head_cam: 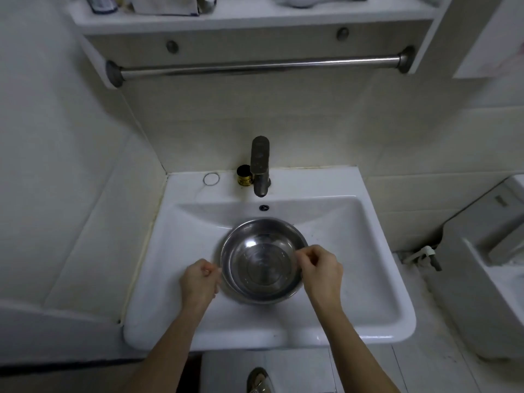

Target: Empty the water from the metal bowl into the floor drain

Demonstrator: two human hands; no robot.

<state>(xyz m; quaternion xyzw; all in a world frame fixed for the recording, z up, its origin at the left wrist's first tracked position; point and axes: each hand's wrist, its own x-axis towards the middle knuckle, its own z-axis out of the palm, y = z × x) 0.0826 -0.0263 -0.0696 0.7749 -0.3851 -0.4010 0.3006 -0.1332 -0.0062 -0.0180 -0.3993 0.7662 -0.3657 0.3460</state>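
Now the metal bowl (262, 260) sits in the white sink (368, 279), below the tap (260, 165), with some water inside. It looks stiff, smooth and probably slippery, best held at opposite rims. The left hand (200, 280) and the right hand (321, 269) pinch its rim on each side, fingers curled.

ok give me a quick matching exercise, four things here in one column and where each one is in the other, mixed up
Things:
1. metal bowl
2. gold cap
3. towel bar
4. right hand

Places:
A. on the wall under the shelf
B. on the bowl's right rim
C. inside the sink basin
D. on the sink ledge, just left of the tap

Pairs: 1-C, 2-D, 3-A, 4-B
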